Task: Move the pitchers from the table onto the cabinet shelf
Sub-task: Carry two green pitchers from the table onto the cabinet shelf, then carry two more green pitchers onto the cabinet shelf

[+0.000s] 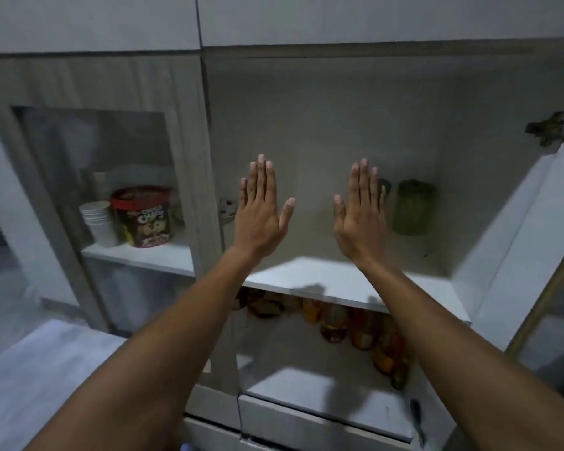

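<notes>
1. While both arms reach forward into an open cabinet, the left hand (258,209) and the right hand (362,213) are raised side by side with a gap between them, backs toward the camera, fingers straight and together, thumbs out; both are flat, spread and holding nothing
2. Beyond and just right of the right hand, a green pitcher (412,206) stands upright at the back of the cabinet shelf (332,281); a darker shape shows between the hand and that pitcher, mostly hidden by the fingers, so whether it is a second pitcher cannot be told
3. Judged from this, at least one pitcher is already on the shelf; the desk it came from is not clearly in view, so how many remain cannot be told
4. Below both hands, the shelf's front stretch lies bare, with room for more
5. Left of the left hand, behind a glass door (95,177), sit stacked paper cups (100,222) and a red-lidded snack tub (144,216)
6. Under the hands, on a lower shelf, orange and amber jars (336,323) stand in a row
</notes>
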